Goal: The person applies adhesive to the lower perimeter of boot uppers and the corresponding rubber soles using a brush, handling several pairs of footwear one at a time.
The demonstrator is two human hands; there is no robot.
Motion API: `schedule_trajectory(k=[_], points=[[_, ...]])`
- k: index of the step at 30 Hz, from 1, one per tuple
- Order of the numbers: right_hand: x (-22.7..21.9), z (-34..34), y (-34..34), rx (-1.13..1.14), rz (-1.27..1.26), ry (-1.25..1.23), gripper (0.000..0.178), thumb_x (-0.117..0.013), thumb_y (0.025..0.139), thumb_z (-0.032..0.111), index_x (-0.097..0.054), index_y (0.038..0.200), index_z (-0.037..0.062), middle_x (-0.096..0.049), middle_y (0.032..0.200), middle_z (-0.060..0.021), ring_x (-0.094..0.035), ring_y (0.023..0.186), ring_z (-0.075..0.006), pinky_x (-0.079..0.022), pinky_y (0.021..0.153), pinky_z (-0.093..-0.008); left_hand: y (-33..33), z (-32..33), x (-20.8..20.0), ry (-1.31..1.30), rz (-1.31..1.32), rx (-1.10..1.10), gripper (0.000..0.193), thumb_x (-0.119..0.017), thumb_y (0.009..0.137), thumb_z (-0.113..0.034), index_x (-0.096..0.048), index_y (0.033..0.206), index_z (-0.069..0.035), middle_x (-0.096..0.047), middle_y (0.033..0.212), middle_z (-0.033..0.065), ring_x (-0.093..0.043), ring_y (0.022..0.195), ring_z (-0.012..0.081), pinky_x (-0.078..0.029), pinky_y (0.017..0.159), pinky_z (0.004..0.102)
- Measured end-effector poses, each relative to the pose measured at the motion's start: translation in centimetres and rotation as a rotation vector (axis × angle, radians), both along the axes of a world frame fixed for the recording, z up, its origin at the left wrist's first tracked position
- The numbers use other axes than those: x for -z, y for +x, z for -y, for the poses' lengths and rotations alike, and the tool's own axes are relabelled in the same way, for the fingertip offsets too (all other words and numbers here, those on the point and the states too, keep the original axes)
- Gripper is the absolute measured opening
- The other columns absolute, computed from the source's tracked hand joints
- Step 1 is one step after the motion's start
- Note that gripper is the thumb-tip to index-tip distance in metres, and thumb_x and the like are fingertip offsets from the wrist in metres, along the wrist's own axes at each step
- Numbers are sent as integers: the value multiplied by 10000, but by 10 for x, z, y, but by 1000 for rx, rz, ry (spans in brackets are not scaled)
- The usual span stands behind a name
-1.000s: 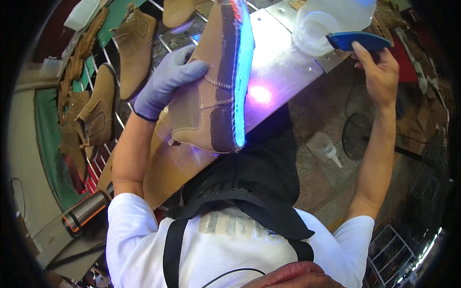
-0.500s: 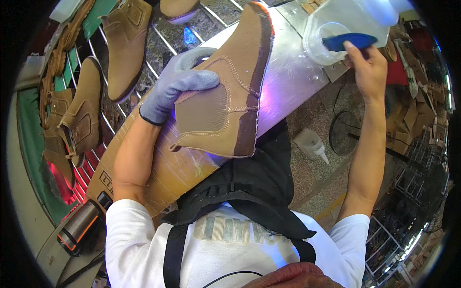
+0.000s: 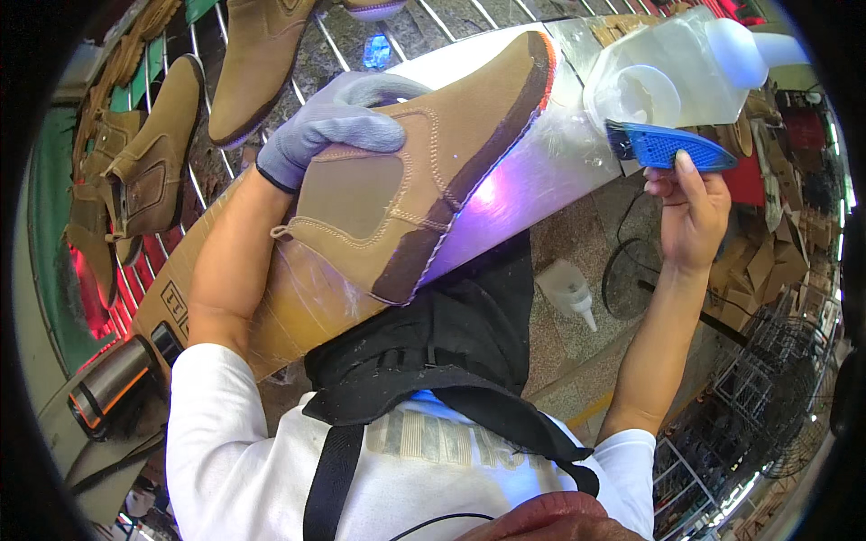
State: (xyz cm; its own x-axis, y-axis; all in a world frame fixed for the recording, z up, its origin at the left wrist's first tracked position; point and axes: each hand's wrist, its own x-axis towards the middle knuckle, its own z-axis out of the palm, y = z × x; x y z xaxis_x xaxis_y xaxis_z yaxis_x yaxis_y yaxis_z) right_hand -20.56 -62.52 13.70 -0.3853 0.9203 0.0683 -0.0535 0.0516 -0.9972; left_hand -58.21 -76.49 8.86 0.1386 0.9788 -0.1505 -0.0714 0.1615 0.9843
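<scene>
My left hand (image 3: 336, 131), in a grey glove, grips a tan ankle boot (image 3: 456, 135) by its shaft, near the elastic side panel. The boot lies on its side, toe pointing to the far right. A darker brown band runs along its lower edge, and no outsole shows there. My bare right hand (image 3: 693, 216) pinches a blue brush (image 3: 678, 148) with dark bristles, the thumb on top of it. The bristles point left, beside a translucent plastic jug (image 3: 690, 63) with a round cut opening in its side. What the jug holds is hard to make out.
Beneath the boot is a worktable with a metal top (image 3: 541, 185) and a cardboard-covered part (image 3: 302, 320). More tan boots (image 3: 162, 153) stand on a barred rack at the left. A white squeeze bottle (image 3: 566, 290) is low at the right, and a dark flask (image 3: 113, 388) sits lower left.
The brush has come from the jug's opening to just in front of it, nearer to me. The boot has turned a little, its heel swinging left, still in my left hand. The whole view has shifted.
</scene>
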Motion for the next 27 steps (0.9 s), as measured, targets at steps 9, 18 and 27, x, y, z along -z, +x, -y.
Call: schedule_trajectory(k=[9, 18, 27], points=[[-17, 26, -50, -254, 133, 529, 307, -761, 913, 0, -651, 1184, -91, -709, 1038, -109, -665, 857, -148, -538, 765, -255, -8, 1, 0, -28, 81, 112, 759, -840, 669, -234, -631, 1318, 101, -706, 1199, 140, -665, 1083, 184, -505, 994, 316], [-31, 0, -60, -322, 128, 402, 261, -764, 903, -9, -675, 1136, -89, -711, 1023, -95, -631, 899, -118, -499, 778, -245, -13, 2, 1, -1, 105, 153, 735, -841, 678, -194, -632, 1317, 103, -709, 1199, 140, -660, 1085, 181, -503, 986, 309], [-31, 38, -70, -295, 221, 807, 253, -793, 824, -42, -714, 1061, -81, -732, 995, -172, -691, 884, -256, -540, 811, -335, -15, 10, 3, -21, 118, 104, 742, -838, 667, -221, -641, 1308, 96, -711, 1185, 146, -673, 1067, 188, -511, 978, 306]])
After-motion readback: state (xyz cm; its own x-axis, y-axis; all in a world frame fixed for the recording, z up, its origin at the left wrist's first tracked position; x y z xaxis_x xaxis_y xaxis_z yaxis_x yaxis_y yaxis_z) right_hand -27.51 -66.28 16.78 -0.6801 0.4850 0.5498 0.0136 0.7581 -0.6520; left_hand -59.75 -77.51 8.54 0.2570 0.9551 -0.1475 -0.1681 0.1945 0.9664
